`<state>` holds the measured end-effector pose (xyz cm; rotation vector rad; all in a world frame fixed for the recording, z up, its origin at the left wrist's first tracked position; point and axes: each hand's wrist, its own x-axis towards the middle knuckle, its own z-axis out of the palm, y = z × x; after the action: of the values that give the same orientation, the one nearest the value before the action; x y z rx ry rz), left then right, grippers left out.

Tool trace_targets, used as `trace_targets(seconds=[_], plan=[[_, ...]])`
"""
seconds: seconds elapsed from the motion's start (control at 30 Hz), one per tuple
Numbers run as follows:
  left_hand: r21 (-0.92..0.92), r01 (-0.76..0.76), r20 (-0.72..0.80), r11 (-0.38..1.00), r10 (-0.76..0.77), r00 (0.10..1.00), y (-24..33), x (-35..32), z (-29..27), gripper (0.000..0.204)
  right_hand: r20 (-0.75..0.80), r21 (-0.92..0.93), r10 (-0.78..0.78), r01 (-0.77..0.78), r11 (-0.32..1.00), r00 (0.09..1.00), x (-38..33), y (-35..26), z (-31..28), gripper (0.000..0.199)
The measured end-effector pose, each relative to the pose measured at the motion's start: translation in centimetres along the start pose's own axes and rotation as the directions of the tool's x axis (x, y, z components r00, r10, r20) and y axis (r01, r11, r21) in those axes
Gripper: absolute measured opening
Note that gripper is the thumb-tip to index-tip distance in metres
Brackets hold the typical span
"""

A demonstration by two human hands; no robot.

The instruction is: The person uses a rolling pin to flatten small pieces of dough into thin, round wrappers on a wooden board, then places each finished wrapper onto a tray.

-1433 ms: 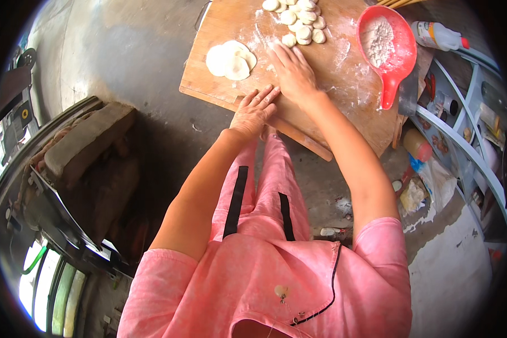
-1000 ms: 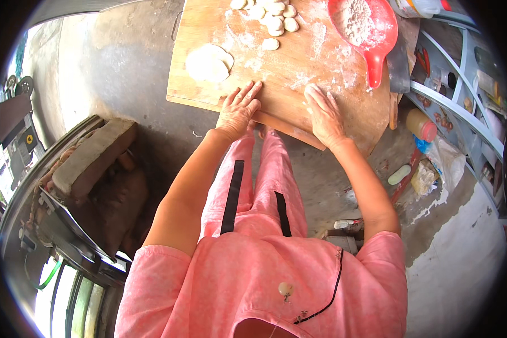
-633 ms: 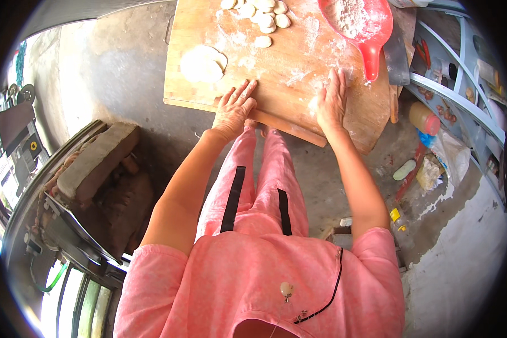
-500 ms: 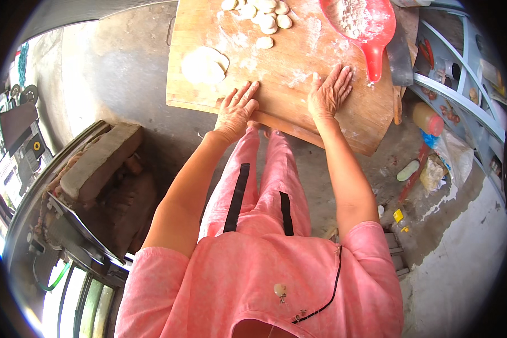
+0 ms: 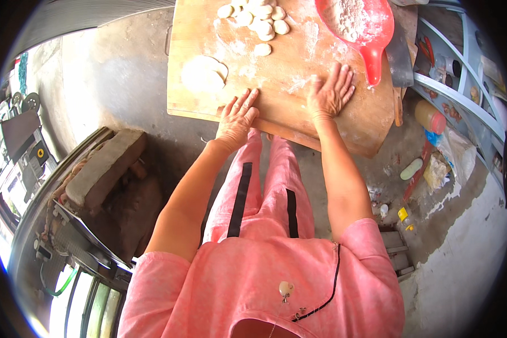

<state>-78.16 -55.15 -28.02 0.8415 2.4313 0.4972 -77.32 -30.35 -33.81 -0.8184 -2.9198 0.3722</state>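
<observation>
A floury wooden board (image 5: 287,96) lies in front of me. My left hand (image 5: 239,117) rests at its front edge, fingers stretched out, near a stack of thin, flat dough rounds (image 5: 204,74). Farther right, my right hand (image 5: 330,94) lies flat on the wood with its fingers apart. I see nothing held in either hand. Several small flattened dough pieces (image 5: 263,28) are heaped toward the far side, and one single piece (image 5: 262,49) sits nearer. At the far right stands a red plastic ladle (image 5: 372,53) with white flour in its bowl, its handle toward my right hand.
A dark grey flat blade-like thing (image 5: 399,61) is beside the board's right edge. A pale blue metal rack (image 5: 462,93) holds jars and small items. Bags (image 5: 456,155) and a pale green slipper-like object (image 5: 411,169) are on the floor. A brick-and-concrete stove-like block (image 5: 107,169) stands left.
Both hands stay flat on the board with almost no movement. The whole view has shifted slightly; dough and ladle keep their places on the board.
</observation>
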Motion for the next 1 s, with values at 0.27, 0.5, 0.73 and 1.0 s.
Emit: trace_targets(seconds=[0.27, 0.5, 0.73, 1.0], plan=[[0.056, 0.012, 0.051, 0.998, -0.015, 0.999, -0.3, 0.2, 0.0, 0.024, -0.085, 0.439, -0.049, 0.082, 0.895, 0.995, -1.1, 2.3, -2.6, 0.049], [0.021, -0.024, -0.013, 0.999, 0.024, 1.0, -0.3, 0.2, 0.3, 0.024, 0.017, 0.277, -0.19, 0.178, 0.944, 0.982, -3.2, 1.5, -4.8, 0.025], [0.051, -0.005, 0.016, 0.999, 0.004, 1.0, -0.3, 0.1, 0.3, 0.025, -0.168, 0.285, -0.092, 0.137, 0.949, 0.982, 1.4, 4.0, -4.8, 0.03], [0.082, 0.009, 0.05, 0.997, -0.014, 0.999, -0.3, 0.1, 0.3, 0.024, 0.086, 0.198, -0.403, 0.38, 0.903, 0.911, -2.8, 4.2, -2.9, 0.06]])
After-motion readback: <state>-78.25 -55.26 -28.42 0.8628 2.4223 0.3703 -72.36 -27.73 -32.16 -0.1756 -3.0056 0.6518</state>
